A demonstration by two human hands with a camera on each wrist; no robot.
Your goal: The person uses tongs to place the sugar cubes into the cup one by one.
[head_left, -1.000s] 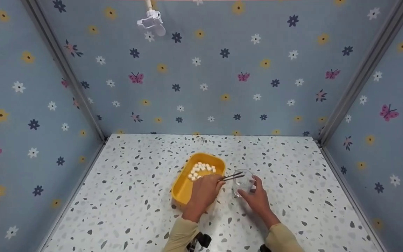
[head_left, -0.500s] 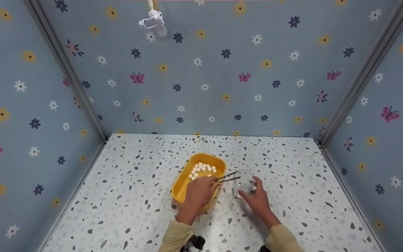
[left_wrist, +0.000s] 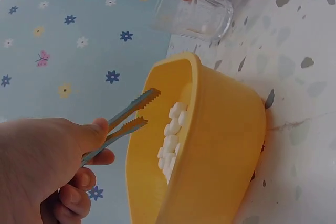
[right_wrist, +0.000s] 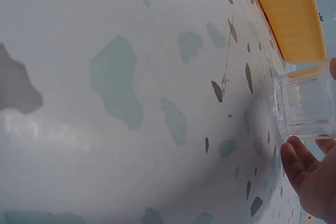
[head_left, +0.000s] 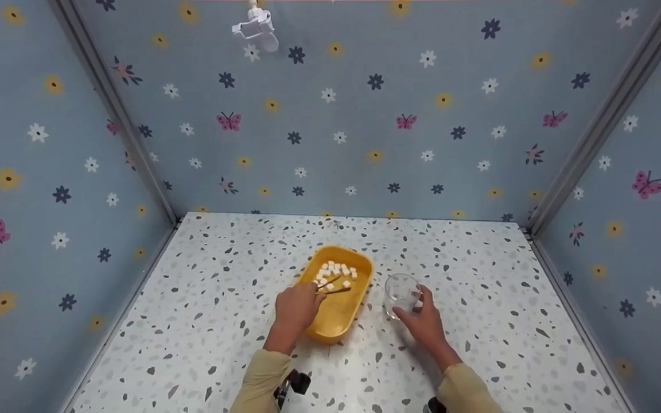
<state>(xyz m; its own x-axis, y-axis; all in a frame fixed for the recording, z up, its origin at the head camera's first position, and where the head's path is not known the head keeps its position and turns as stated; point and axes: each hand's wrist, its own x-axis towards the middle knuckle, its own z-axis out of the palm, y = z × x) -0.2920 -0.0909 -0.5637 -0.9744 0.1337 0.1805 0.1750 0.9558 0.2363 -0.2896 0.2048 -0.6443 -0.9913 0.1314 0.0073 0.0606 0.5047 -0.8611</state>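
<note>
My left hand [head_left: 296,312] pinches small metal tongs [left_wrist: 131,106] with serrated tips. The tips stand apart with nothing between them, over the yellow tray [head_left: 330,324]. Inside that tray, small white cubes [head_left: 336,268] lie gathered toward its far end; one or two sit near the tongs. To the tray's right, a clear glass [head_left: 403,287] stands upright on the table. My right hand [head_left: 425,328] holds it from the right, thumb on the near side and fingers on the far side. Whether the glass contains anything is hard to tell.
The speckled white tabletop [head_left: 221,321] surrounds the tray and glass. Flower-patterned walls [head_left: 342,115] rise at the back and both sides, with grey metal posts [head_left: 112,109] at the corners. A white clamp [head_left: 259,28] hangs high on the back wall.
My left hand has moved left with the tongs, from the glass's rim to above the cubes in the tray. My right hand and the glass have stayed in place.
</note>
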